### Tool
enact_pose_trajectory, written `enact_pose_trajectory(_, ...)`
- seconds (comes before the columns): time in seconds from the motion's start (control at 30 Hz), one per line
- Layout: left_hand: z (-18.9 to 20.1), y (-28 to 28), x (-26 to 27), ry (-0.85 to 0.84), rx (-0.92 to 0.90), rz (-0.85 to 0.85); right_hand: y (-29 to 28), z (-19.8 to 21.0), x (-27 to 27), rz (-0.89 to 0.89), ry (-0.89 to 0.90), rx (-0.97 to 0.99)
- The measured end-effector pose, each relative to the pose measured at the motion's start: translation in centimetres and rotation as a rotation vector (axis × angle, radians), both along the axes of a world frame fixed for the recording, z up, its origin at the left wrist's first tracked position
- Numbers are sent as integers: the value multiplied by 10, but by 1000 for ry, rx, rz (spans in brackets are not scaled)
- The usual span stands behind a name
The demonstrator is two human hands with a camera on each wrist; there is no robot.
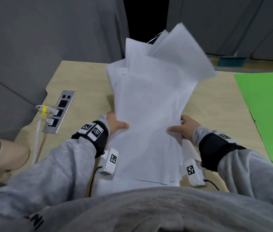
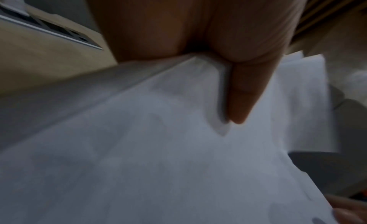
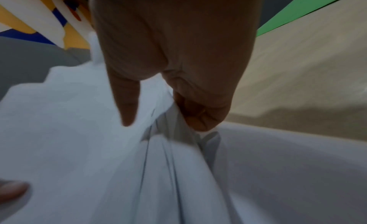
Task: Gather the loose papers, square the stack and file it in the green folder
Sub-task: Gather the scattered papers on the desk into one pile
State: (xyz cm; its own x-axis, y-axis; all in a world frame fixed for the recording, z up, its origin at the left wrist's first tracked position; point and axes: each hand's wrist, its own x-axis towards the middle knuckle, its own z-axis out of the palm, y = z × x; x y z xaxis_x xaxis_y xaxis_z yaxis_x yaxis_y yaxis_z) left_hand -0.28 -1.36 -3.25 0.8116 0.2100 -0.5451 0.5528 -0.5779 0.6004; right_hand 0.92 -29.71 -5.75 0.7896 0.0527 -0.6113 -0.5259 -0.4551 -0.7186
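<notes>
At the far left of the head view a metal socket strip (image 1: 59, 111) is let into the pale wooden desk (image 1: 85, 91), with white cables (image 1: 37, 141) plugged into it and trailing off the near edge. The left wrist view catches the same strip (image 2: 49, 29) only as a blurred slanting bar.

Next comes the left hand (image 1: 115, 123), gripping the left edge of the sheaf of papers (image 1: 149, 114) with its thumb laid across the top sheet. The left wrist view shows what the head camera cannot — the paper edge bunched into the crook between thumb (image 2: 244, 94) and palm; the fingers underneath are hidden in both views.

The papers are raised off the desk between the two hands, uneven, their far ends fanned out and tilted away toward the grey partition panels (image 1: 48, 30).

The right hand (image 1: 185, 128) pinches the right edge, thumb on top. From the right wrist view (image 3: 178, 62) the thumb presses on the upper sheet and curled fingers (image 3: 200, 116) clamp several separate sheets, whose edges splay apart below the grip — detail lost in the head view.

The green folder (image 1: 266, 111) lies flat on the desk at the far right, well apart from the papers; the right wrist view shows only a green corner (image 3: 294, 12) of it
</notes>
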Motion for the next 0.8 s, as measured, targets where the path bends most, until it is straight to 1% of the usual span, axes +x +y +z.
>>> enact_pose_trajectory(0.03, 3, -3, 0, -4, 41, -16, 3, 5, -1, 30, -53, -49)
enact_pose_trajectory(0.07, 20, -13, -4, -25, 67, -30, 5, 12, -2, 29, -103, -60)
enact_pose_trajectory(0.13, 45, -23, -6, -102, 94, -3, 8, 28, -1, -8, -210, -26)
enact_pose_trajectory(0.2, 64, -26, -3, -212, 48, 54, 11, 53, 2, -38, -362, 10)
enact_pose_trajectory(0.33, 117, -27, -4, -488, -101, 104, 18, 103, 4, -73, -716, 28)
enact_pose_trajectory(0.43, 151, -26, -5, -626, -81, 145, 23, 133, 4, -106, -929, 56)
enact_pose_trajectory(0.5, 169, -24, -7, -678, -59, 181, 27, 152, 2, -123, -1045, 68)
enact_pose_trajectory(0.57, 179, -24, -10, -736, -87, 211, 29, 166, -2, -139, -1151, 88)
enact_pose_trajectory(0.67, 184, -26, -16, -849, -137, 216, 29, 177, -8, -168, -1271, 109)
enact_pose_trajectory(0.73, 182, -27, -20, -865, -165, 217, 27, 175, -11, -182, -1270, 140)
enact_pose_trajectory(0.8, 177, -24, -22, -850, -184, 187, 26, 168, -13, -198, -1221, 193)
